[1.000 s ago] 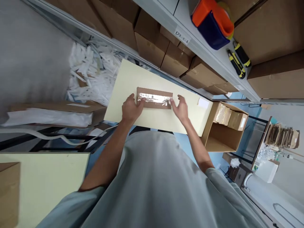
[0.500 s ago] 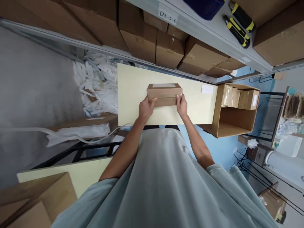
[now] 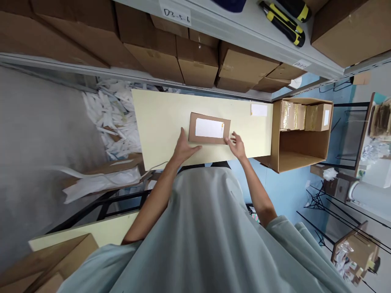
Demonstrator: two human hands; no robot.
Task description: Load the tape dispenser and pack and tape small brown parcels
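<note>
A small brown cardboard box [image 3: 192, 127] lies on the pale yellow table [image 3: 165, 110], its white label [image 3: 209, 128] facing up. To its left is my left hand [image 3: 184, 148], thumb and fingers spread, apart from the box. At the box's lower right corner, my right hand [image 3: 236, 145] has its fingers apart; a fingertip is at the corner, and whether it touches I cannot tell. Neither hand grips the box.
An open carton [image 3: 276, 138] holding several taped boxes [image 3: 317, 117] stands at the table's right end. A white label sheet [image 3: 259, 110] lies near the back edge. Above runs a metal shelf [image 3: 207, 30] with cartons and utility knives [image 3: 285, 26]. White scraps [image 3: 106, 118] lie at left.
The box was held between both hands with its taped side showing. Now it rests on the table, label up, and both hands have let go and opened. The view has shifted slightly.
</note>
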